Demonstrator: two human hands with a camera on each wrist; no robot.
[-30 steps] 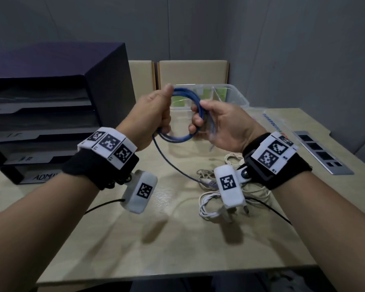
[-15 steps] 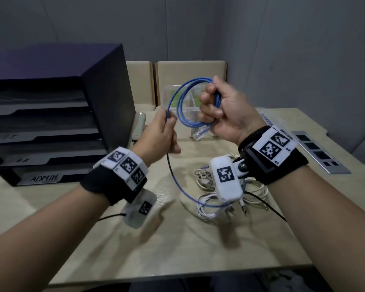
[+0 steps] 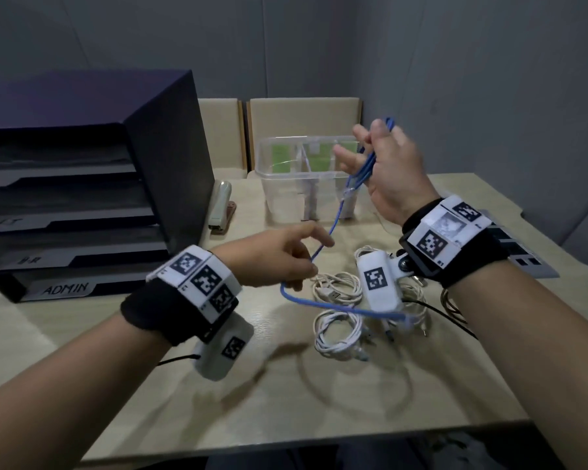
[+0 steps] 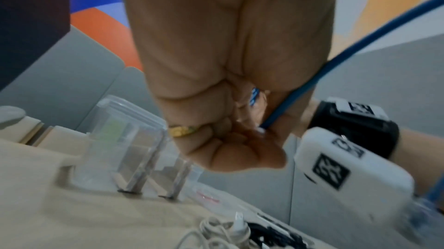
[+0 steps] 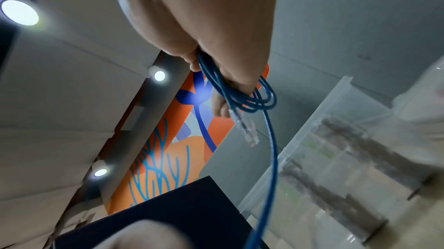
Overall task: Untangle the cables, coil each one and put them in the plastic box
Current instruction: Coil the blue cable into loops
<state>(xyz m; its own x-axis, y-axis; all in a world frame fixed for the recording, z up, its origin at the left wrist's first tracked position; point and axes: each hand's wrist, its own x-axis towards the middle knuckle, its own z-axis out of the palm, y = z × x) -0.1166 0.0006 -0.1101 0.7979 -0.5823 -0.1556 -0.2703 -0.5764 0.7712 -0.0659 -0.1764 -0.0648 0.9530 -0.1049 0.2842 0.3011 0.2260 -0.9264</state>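
Note:
A blue network cable (image 3: 335, 225) runs between both hands. My right hand (image 3: 384, 171) is raised in front of the clear plastic box (image 3: 262, 171) and grips several coiled loops of it, with some fingers stretched out. In the right wrist view the blue cable (image 5: 271, 148) loops under the right hand (image 5: 216, 25), its clear plug (image 5: 245, 127) dangling. My left hand (image 3: 314, 259) is lower, just above the table, with its fingers curled round the loose strand. The left wrist view shows the left hand (image 4: 228, 82) curled round the blue cable (image 4: 360, 44). The cable's tail trails right across the table.
A tangle of white cables (image 3: 340, 317) lies on the wooden table under the hands. A black file tray (image 3: 82, 198) stands at the left, with a stapler (image 3: 221, 205) beside it. A grey metal part (image 3: 530, 266) lies at the right edge.
My right hand has lifted the coil up and to the right and spread some fingers. My left hand has slid down the strand toward the table.

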